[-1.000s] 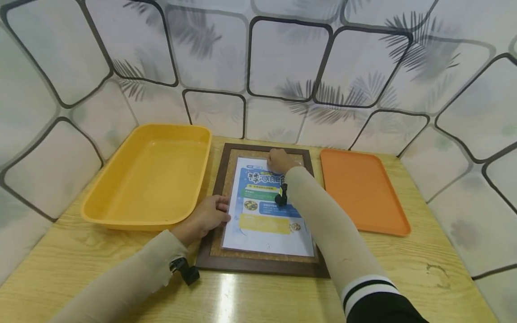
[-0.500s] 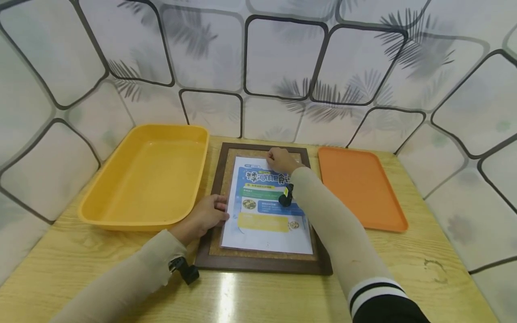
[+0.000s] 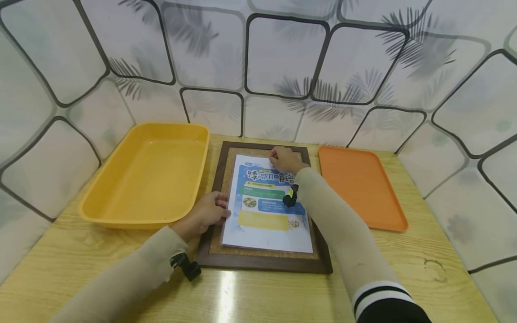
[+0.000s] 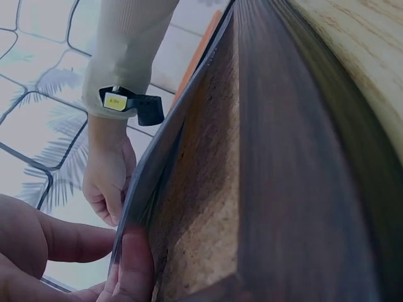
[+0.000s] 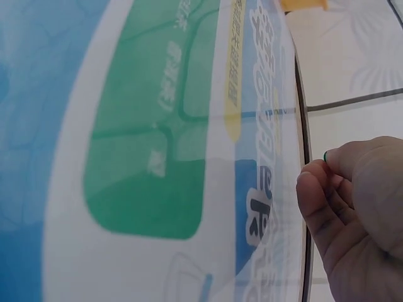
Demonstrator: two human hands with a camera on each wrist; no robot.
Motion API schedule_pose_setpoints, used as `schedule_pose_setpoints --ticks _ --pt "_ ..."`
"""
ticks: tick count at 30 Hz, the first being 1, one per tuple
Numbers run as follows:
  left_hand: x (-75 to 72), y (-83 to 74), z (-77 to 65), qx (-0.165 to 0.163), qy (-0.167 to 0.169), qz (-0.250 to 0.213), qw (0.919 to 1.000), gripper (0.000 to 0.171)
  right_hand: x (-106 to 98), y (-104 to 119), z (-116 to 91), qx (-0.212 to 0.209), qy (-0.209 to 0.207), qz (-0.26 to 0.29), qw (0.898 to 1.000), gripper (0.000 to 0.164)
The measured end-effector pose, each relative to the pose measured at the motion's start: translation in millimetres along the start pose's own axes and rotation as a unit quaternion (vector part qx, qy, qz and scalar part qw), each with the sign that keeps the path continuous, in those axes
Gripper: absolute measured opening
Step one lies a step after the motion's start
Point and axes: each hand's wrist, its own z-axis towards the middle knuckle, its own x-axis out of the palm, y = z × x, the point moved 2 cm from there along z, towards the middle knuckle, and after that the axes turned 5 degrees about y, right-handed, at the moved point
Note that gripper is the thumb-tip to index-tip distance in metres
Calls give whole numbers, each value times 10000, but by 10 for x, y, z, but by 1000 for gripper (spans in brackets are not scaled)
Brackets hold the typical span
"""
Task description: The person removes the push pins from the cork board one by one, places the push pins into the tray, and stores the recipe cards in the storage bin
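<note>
A laminated poster sheet (image 3: pixel 266 237) lies over a brown-framed cork board (image 3: pixel 264 264). My left hand (image 3: pixel 208 211) pinches the sheet's left edge between thumb and fingers; in the left wrist view that edge stands off the cork (image 4: pixel 208 239). Near the sheet's top edge is my right hand (image 3: pixel 287 160), and in the right wrist view its thumb and forefinger pinch a small green pin-like thing (image 5: pixel 326 156), mostly hidden by the fingertips. Those fingertips are beside the sheet's top; whether they touch it I cannot tell.
A deep yellow tray (image 3: pixel 165 179) stands left of the board, its near corner close to my left wrist. To the right lies a flat orange tray (image 3: pixel 363 188). A patterned wall (image 3: pixel 286 58) encloses the wooden table (image 3: pixel 428 278) at the back and sides.
My right hand has shifted slightly to the right along the sheet's top edge, baring more of the printed title. The left hand keeps its grip on the sheet's left edge.
</note>
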Motion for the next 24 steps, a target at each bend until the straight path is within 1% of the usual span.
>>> schedule_pose_setpoints --ticks 5,11,18,24 --pt "-2 -14 14 -59 -13 86 9999 51 -38 -7 -47 0 -40 68 10000 16" --pt "-7 -5 26 -89 15 82 9999 52 -72 -32 -81 72 122 415 9990 18" --pt "-8 -9 -2 -19 127 -186 9997 51 -107 -66 -122 -50 157 334 9993 21" --pt "-12 -3 17 -147 177 -338 9992 47 -157 -87 -136 -7 149 271 9995 21"
